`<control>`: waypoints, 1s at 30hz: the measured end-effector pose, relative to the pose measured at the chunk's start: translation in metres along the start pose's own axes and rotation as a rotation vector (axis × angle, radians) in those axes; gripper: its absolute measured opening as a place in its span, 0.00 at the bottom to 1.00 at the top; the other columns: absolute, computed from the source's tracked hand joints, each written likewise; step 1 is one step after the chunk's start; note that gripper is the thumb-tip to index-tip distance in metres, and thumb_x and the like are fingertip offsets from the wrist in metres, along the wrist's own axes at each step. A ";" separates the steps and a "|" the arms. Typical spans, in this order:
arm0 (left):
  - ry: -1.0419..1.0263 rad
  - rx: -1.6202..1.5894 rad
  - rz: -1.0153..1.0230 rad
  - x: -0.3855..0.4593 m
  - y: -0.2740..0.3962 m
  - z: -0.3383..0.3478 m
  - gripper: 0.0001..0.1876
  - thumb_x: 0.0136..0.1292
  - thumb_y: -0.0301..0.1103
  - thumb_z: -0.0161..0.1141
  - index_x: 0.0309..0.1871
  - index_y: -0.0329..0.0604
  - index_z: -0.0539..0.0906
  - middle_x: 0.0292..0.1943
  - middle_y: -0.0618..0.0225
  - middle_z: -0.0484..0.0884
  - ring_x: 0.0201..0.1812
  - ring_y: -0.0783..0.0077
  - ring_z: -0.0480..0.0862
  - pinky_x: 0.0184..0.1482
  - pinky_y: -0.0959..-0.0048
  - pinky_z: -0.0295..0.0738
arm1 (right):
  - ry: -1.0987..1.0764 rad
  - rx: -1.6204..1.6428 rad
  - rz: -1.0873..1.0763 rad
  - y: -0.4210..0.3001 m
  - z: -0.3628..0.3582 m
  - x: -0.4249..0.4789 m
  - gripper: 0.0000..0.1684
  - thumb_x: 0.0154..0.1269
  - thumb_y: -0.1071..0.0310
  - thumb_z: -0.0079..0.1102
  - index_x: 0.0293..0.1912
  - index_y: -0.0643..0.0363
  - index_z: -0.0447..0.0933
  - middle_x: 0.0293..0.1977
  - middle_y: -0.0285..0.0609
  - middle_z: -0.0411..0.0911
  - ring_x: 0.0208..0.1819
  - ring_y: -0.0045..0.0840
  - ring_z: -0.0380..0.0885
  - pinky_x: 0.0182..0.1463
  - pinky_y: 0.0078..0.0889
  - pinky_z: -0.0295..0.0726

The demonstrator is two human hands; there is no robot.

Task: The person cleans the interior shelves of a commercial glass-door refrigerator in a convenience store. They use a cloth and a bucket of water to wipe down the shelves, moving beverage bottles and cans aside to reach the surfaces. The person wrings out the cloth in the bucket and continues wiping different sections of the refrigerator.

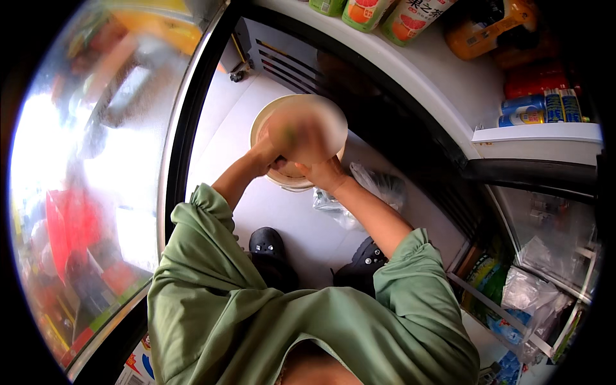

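A round cream-coloured bucket stands on the pale floor in front of my feet. Both my hands are together over its mouth, with a blurred patch covering my fingers. My left hand reaches in from the left, its wrist by the near-left rim. From the right comes my right hand, bent inward close to the other. A faint greenish spot shows between them, but the blur hides whether either hand holds anything. Just beside the bucket, partly behind my right forearm, lies a clear plastic bag.
A fogged glass door with a black frame stands at my left. On the right, a fridge's white shelf carries cans and bottles. A wire rack with plastic-wrapped goods is lower right. My black clogs rest on the floor.
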State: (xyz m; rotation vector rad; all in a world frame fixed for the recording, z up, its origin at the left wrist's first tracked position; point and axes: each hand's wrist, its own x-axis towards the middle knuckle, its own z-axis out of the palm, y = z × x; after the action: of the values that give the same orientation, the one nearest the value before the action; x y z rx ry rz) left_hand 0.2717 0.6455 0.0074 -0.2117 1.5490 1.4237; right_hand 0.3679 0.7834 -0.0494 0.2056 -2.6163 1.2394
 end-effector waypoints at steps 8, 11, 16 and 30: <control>-0.294 0.210 -0.030 -0.003 -0.004 -0.001 0.18 0.52 0.26 0.62 0.48 0.46 0.75 0.29 0.71 0.77 0.19 0.83 0.72 0.15 0.84 0.62 | 0.049 -0.397 -0.421 -0.011 -0.026 0.034 0.23 0.53 0.63 0.60 0.51 0.50 0.72 0.47 0.41 0.69 0.50 0.37 0.68 0.52 0.38 0.72; -0.314 0.184 0.214 -0.001 -0.017 -0.007 0.28 0.57 0.30 0.63 0.61 0.47 0.68 0.49 0.70 0.74 0.42 0.78 0.73 0.40 0.79 0.66 | 0.056 -0.460 -0.456 -0.025 -0.039 0.048 0.21 0.48 0.61 0.63 0.45 0.54 0.77 0.36 0.39 0.75 0.37 0.30 0.76 0.35 0.31 0.79; -0.131 0.656 0.317 -0.008 0.009 0.010 0.25 0.48 0.30 0.69 0.52 0.43 0.76 0.49 0.60 0.79 0.53 0.64 0.77 0.55 0.69 0.72 | -0.045 -0.519 -0.465 -0.010 -0.045 0.058 0.14 0.50 0.64 0.61 0.40 0.46 0.77 0.27 0.38 0.76 0.23 0.30 0.80 0.24 0.29 0.79; 0.191 1.566 0.501 0.007 0.024 0.011 0.13 0.54 0.30 0.55 0.43 0.35 0.78 0.37 0.53 0.84 0.41 0.54 0.84 0.44 0.63 0.78 | -0.211 -0.335 0.347 -0.012 -0.011 0.063 0.14 0.51 0.65 0.61 0.40 0.56 0.79 0.36 0.51 0.81 0.41 0.46 0.80 0.46 0.44 0.78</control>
State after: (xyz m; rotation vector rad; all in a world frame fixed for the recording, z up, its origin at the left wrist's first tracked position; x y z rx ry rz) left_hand 0.2578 0.6650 0.0200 1.0457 2.5089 0.1512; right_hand 0.3120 0.7828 -0.0170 -0.1962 -3.0898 0.8845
